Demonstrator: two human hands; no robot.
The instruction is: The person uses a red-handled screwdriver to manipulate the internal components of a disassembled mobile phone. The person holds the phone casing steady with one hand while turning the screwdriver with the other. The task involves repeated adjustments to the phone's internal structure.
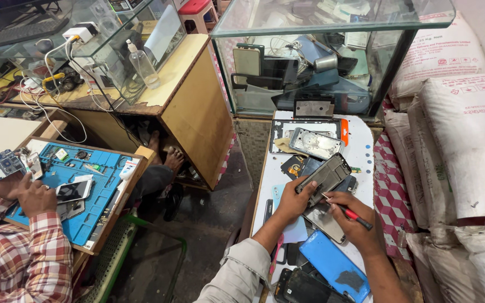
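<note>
My left hand (pixel 294 201) grips an opened phone frame (pixel 328 175), tilted above the white worktable (pixel 364 152). In my right hand (pixel 356 223) is a red-handled screwdriver (pixel 350 212), its tip touching the lower edge of the frame. Under my hands lie a grey phone panel (pixel 326 223) and a blue back cover (pixel 335 265). A silver phone chassis (pixel 315 143) rests farther back on the table.
A co-worker in a checked shirt (pixel 23 258) holds a circuit board (pixel 2 164) over a blue repair mat (pixel 94 188) at left. A glass display case (pixel 321 50) stands behind the table. White sacks (pixel 467 129) are stacked at right. A wooden counter (pixel 197 106) sits at centre.
</note>
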